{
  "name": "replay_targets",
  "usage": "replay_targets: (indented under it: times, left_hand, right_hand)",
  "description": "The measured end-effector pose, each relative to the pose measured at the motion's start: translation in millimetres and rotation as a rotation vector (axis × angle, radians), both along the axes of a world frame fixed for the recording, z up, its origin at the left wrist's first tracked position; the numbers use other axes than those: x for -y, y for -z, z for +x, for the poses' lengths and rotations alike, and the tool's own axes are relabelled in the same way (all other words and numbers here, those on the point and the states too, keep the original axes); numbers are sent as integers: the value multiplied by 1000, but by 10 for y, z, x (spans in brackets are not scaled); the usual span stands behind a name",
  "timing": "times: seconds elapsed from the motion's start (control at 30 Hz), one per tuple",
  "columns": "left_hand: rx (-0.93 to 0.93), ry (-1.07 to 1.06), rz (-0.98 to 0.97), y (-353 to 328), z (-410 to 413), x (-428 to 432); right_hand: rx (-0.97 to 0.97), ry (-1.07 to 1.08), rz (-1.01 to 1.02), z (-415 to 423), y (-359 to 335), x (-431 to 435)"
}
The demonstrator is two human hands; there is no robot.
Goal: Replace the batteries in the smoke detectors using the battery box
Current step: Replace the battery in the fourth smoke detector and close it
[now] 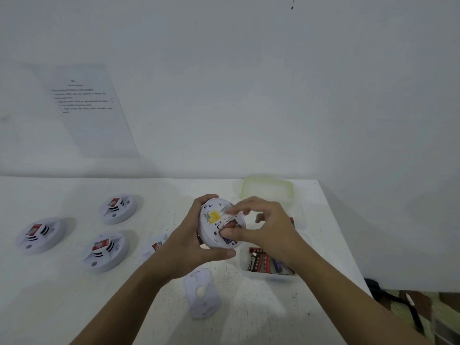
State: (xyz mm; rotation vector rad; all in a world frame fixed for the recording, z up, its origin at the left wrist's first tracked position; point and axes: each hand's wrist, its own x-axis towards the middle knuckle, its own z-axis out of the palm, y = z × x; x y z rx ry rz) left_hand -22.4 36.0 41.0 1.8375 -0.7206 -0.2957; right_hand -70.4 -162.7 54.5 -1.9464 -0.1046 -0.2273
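Left hand gripped the smoke detector by its rim, held above the table with its back facing up. Right hand was on it: thumb and forefinger narrow, pinching a red battery in the compartment, other fingers loose. Battery box sat open just under the right wrist. Yellow label on the detector and the wall sheet were too blurred to read.

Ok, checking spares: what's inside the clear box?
Several batteries, mostly red and black, one blue, lie in the box. The right hand and forearm cover its far part, so no full count.
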Motion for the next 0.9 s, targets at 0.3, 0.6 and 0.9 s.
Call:
replay_targets:
  times: [0.3, 0.6, 0.9]
  left_hand:
    - [73, -12, -24, -84, -61, -86]
    - [112, 15, 55, -109, -126, -256]
    - [8, -115, -30, -4, -222, -814]
  right_hand:
    - [-142, 20, 60, 24, -40, -82]
    - [-145, -23, 122, 33, -68, -194]
    - [-257, -37, 239, 56, 71, -564]
